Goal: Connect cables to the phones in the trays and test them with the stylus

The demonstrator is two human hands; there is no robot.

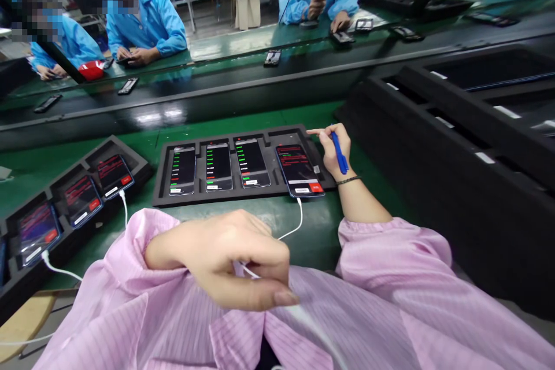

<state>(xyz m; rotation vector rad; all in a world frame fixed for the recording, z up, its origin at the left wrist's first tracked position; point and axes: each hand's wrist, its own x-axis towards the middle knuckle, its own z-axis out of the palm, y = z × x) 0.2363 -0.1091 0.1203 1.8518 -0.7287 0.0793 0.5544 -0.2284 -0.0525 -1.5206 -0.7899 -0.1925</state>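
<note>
My left hand (234, 257) is closed in front of my body, with a thin white cable (249, 272) running through its curled fingers. A blue pen (339, 153) is tucked in my right hand (332, 147), whose index finger reaches to the upper right corner of a black foam tray (208, 199). Several smartphones lie in that tray. Three show green and red text on dark screens, such as the left one (182, 167). Nearest my right hand, a smartphone (299, 167) with red text rests tilted over its slot, a white charging cable (300, 214) plugged into its lower end.
On the left, a second foam tray (141, 165) holds more smartphones, some with white cables attached. Large black foam trays (416, 173) stack up at my right. Beyond the green table runs a dark conveyor (195, 84) carrying phones. Co-workers in blue sleeves (160, 17) sit across it.
</note>
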